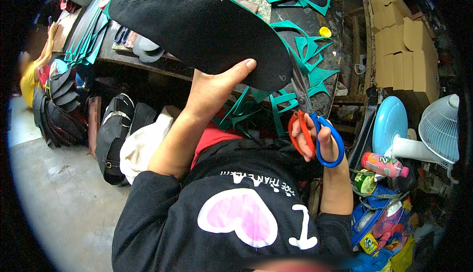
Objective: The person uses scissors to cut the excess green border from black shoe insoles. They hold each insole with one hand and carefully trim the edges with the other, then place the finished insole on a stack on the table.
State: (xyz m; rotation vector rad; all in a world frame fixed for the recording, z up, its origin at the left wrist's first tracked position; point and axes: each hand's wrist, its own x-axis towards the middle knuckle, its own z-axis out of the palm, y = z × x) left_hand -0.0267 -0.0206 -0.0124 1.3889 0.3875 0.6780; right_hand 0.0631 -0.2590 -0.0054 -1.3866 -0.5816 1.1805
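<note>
A black insole with a green edge and a patch of small holes near its far end spans the upper middle. My left hand grips its near side, thumb on top; the other fingers are hidden beneath. My right hand is closed around a pair of scissors with one red and one blue handle. The blades point up and away, lying against the insole's right edge with a strip of green trim beside them. How far apart the blades are is hard to see.
Green offcuts lie on the dark workbench, with stacked green-edged sheets at left. Cardboard boxes, a fan, a bottle and bags stand right. Black shoe parts and a person in yellow are left.
</note>
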